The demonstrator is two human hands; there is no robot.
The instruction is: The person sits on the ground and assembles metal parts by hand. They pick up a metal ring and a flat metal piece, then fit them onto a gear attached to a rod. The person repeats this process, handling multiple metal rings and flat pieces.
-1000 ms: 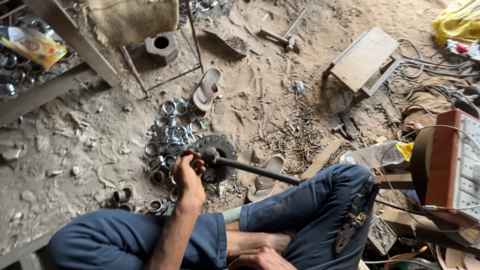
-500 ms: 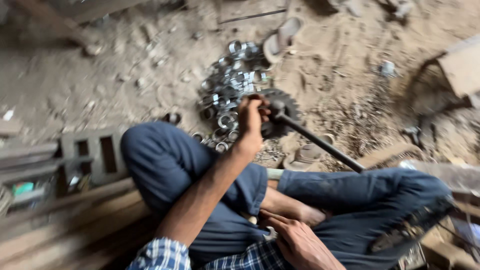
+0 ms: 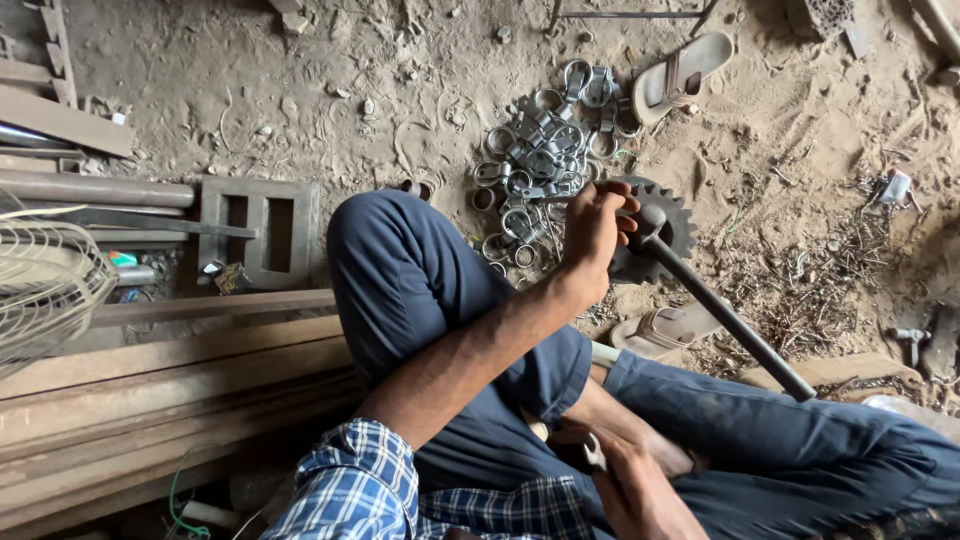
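Head view: long dark metal rod (image 3: 725, 320) slants from the rusty toothed gear (image 3: 660, 225) down-right; left hand (image 3: 595, 225) closed near its top, right hand (image 3: 640, 490) grip unclear.

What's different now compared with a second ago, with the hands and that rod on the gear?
Mostly the view swung left, bringing a wire fan guard and planks into sight. The left hand kept its place at the top of the dark rod on the toothed gear, beside the metal rings. The right hand stayed low by the lap.
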